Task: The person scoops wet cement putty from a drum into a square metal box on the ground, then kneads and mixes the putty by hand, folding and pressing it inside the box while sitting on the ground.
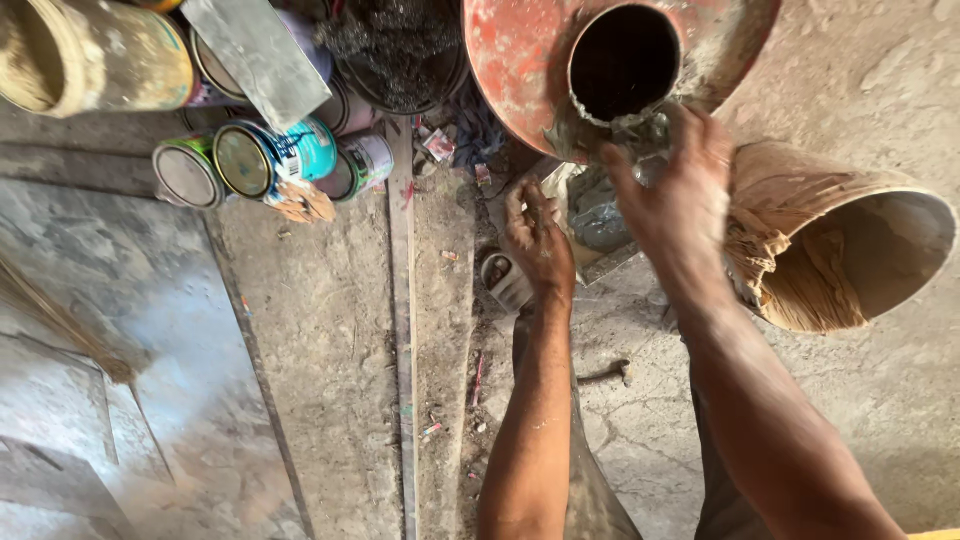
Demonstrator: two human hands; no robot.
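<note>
Far left, top: a mud-caked bucket (pixel 95 55) lies on its side, mouth toward the camera. Next to it a cluster of paint tins (pixel 270 160), also tipped over with lids facing out, stacked against each other as if shoved aside to free floor. A flat grey board (pixel 255 55) leans across them.

Centre: a long wooden strip (pixel 403 350) runs down the concrete floor (pixel 320 330), lying flat between a dusty slab and the rougher ground.

Left hand (pixel 538 240): held low over the floor, palm down, fingers curled loosely inward with small gaps between them. Whether they pinch anything I cannot tell; nothing clearly shows in the grip. Just below it a sandal (pixel 505 282) shows on the ground.

Right hand (pixel 675 195): raised higher, fingers bunched together around a lump of wet grey mortar (pixel 640 130), pressed at the lower rim of the dark round opening in a red drum (pixel 530 60). The drum lies tilted, mouth facing the person, so the opening is within arm's reach; grey paste is smeared along that rim, which is where the lump sits, touching both fingers and metal.

Far right: a tan bucket (pixel 850 250) on its side, just beside the right wrist, crusted inside, mouth open to the right.

Lower centre: a small hammer-like tool (pixel 605 374) lies untouched on the floor between the forearms.
</note>
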